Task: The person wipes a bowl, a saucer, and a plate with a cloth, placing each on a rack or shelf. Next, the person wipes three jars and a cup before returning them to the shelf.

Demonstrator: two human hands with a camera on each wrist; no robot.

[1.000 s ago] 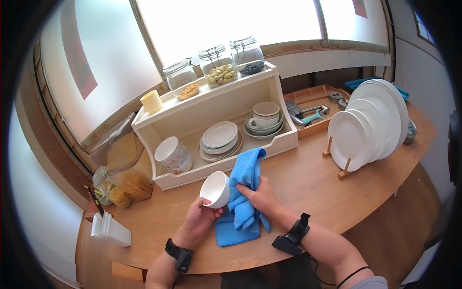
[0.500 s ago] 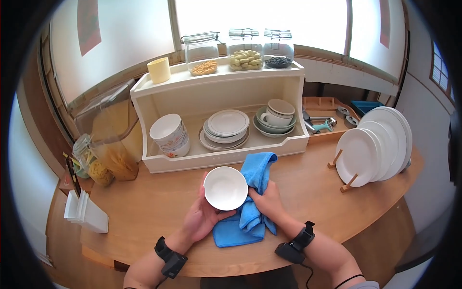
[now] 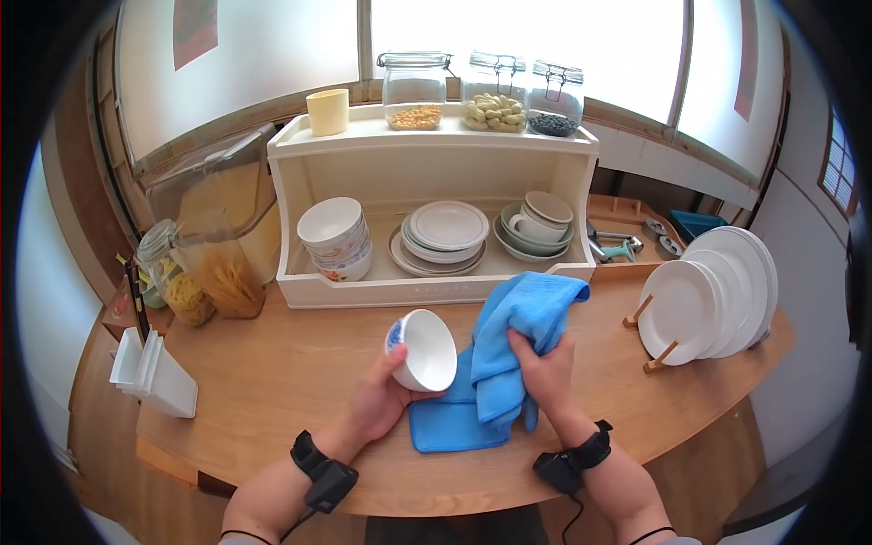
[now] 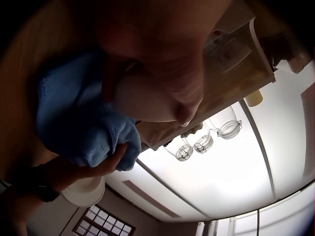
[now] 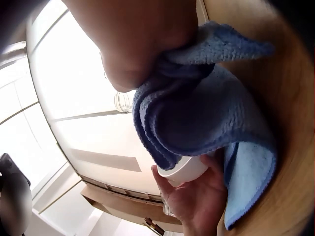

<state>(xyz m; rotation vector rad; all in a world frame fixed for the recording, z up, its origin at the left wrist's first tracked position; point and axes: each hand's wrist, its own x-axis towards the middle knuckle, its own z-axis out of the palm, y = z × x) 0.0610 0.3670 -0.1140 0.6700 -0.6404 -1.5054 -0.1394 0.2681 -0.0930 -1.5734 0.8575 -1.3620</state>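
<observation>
My left hand holds a small white bowl above the table, thumb on its outer side and fingers beneath. The bowl is tilted with its mouth to the right, and a blue pattern shows on its outside near the thumb. To the right, my right hand grips a bunched blue cloth, thumb on top. The cloth's lower end trails onto the table under the bowl. In the right wrist view, folds of the cloth partly cover the bowl.
Behind the hands stands a cream shelf with stacked bowls, plates and cups; glass jars stand on top. Upright plates fill a wooden rack at right. White containers and pasta jars are at left.
The bowl has turned from facing up to tilting rightward, showing its blue pattern. My right hand has moved right with the cloth, away from the bowl. The head view has swung round.
</observation>
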